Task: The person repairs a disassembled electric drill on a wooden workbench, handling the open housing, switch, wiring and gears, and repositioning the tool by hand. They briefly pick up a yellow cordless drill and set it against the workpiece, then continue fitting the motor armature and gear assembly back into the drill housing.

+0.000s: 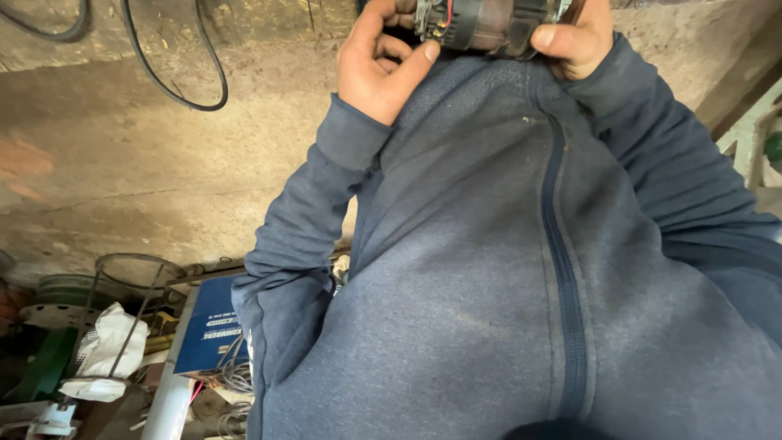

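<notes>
Copper-brown windings and dark metal make up the small cylindrical electric motor part (489, 24) held at the top edge of the head view, pressed close against the chest of the person's blue fleece zip jacket (521, 244). The left hand (379, 69) cups its left end, thumb laid along the underside and fingers curled behind, where thin red and black wires show. The right hand (574, 41) closes on the right end, thumb on the dark casing; both hands grip it firmly, though the upper part of the piece is cut off by the frame. It looks dense and rigid for its size, probably heavy, with a hard casing that gives sure purchase; the wires and fine windings seem the delicate parts, so the solid ends are the better places to hold. Behind the hands lies a dusty concrete floor (122, 163) with a black cable (175, 90) looping across it. At the lower left corner sit a blue box (208, 326), a wire frame (134, 285) and white cloth (106, 350).
</notes>
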